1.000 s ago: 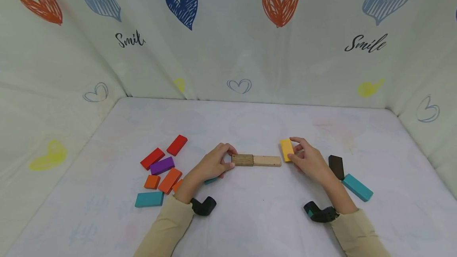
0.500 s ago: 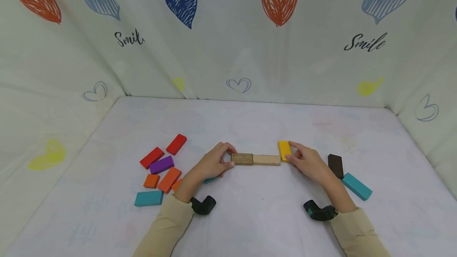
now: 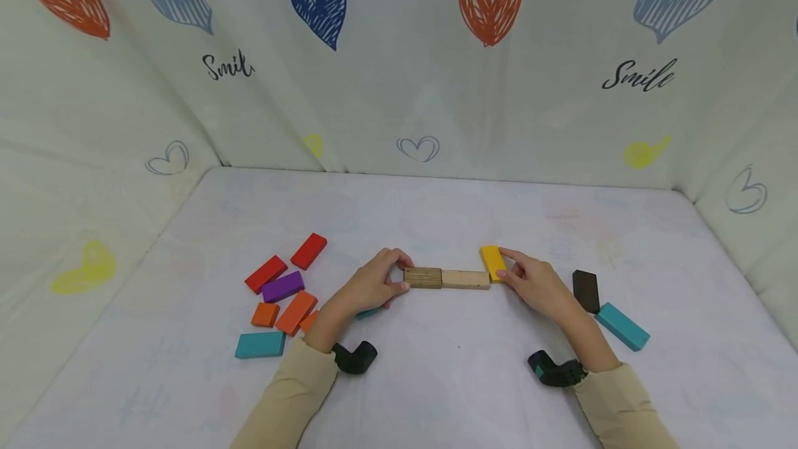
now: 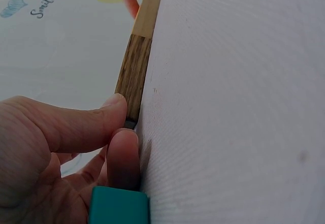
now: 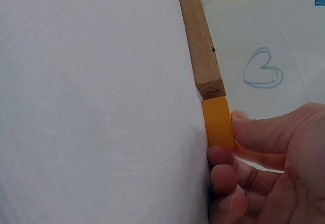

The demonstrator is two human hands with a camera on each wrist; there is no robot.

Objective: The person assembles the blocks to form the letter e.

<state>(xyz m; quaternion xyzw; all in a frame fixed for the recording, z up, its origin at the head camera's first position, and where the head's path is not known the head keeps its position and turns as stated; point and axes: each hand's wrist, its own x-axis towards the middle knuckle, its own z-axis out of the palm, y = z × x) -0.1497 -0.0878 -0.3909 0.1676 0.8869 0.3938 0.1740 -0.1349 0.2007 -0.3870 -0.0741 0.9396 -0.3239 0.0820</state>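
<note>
Two wooden blocks stand end to end mid-table: a dark-grained block [image 3: 422, 278] on the left and a pale block [image 3: 465, 280] on the right. My left hand [image 3: 374, 279] pinches the dark block's left end between thumb and fingers. At the row's other end, my right hand [image 3: 535, 285] pinches a yellow block [image 3: 492, 262] by its right side. The yellow block points away from me, its far end leaning left, its near end right at the pale block's end. In the right wrist view the thumb and fingers are on the yellow block [image 5: 218, 123].
Red blocks [image 3: 308, 251], a purple block [image 3: 283, 286], orange blocks [image 3: 296, 312] and a teal block [image 3: 260, 345] lie at left. Another teal block [image 4: 119, 205] is beneath my left hand. A dark brown block [image 3: 585, 290] and a teal block [image 3: 623, 326] lie by my right forearm.
My right hand has brought the yellow block left and a little nearer me, up to the pale block's end, and its far end has swung left. The left hand has stayed in place.
</note>
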